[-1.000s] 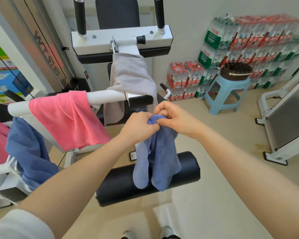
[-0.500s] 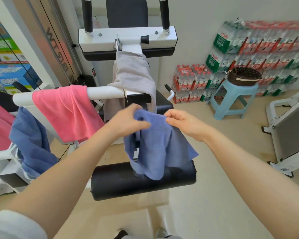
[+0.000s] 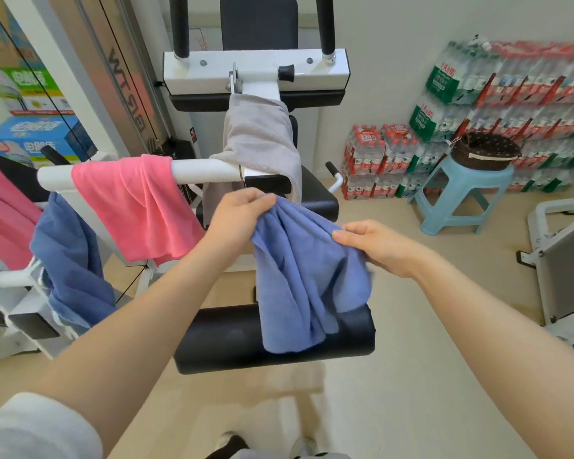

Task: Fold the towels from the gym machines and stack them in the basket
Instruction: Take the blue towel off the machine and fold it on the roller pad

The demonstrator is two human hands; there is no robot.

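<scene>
1. Since a second ago your hands have drawn apart, spreading the bunched blue towel point(image 3: 307, 279) open at centre frame.
2. Your left hand point(image 3: 236, 220) pinches one top corner, and your right hand point(image 3: 375, 246) pinches the other edge; the towel hangs over the black roller pad point(image 3: 219, 339).
3. You are opening it to fold: next, square the corners.
4. The basket point(image 3: 486, 152), probably empty, sits on the stool point(image 3: 461, 197) at right; its inside is hidden.

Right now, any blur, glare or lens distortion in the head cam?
Head view: strong wide-angle bending, the forearms balloon toward the corners; the water bottle packs at the right edge are smeared; soft, even light, faint shadow on the floor under the black roller pad; the blue towel held by both hands is sharp.
</scene>
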